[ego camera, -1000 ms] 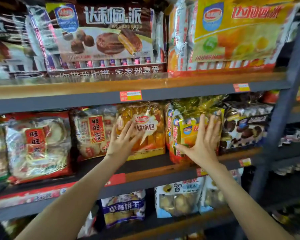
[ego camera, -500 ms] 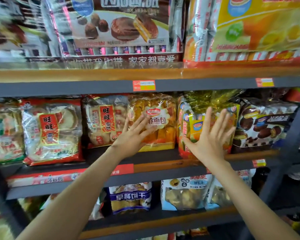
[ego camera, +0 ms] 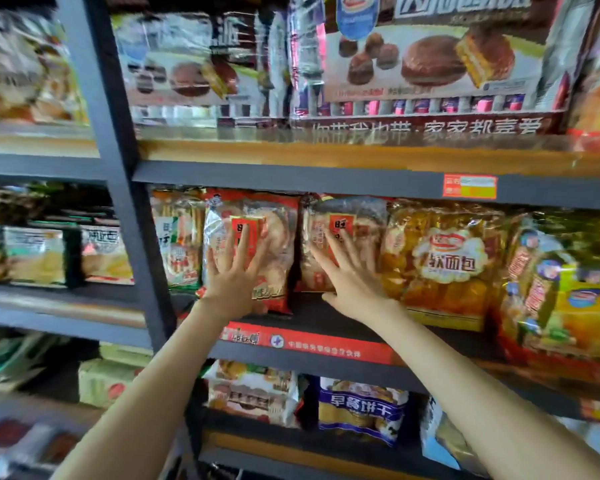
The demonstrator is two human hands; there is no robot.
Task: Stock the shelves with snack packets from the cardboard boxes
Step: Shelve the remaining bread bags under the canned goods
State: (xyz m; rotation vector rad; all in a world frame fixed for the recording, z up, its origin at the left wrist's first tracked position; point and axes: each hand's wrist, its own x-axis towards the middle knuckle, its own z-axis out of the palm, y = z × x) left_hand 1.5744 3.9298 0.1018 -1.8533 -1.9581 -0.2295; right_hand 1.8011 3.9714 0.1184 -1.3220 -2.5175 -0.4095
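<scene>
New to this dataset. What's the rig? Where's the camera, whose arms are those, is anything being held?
There is no robot. A person wears one wide-angle camera on the head, looking forward and down, so every picture shares that view and the arms are the wearer's own. They face a shop shelf packed with snack packets. The left hand lies flat, fingers spread, on a red cracker packet. The right hand lies flat on the neighbouring cracker packet, beside a yellow bread bag. Nothing is gripped. No cardboard box is in view.
</scene>
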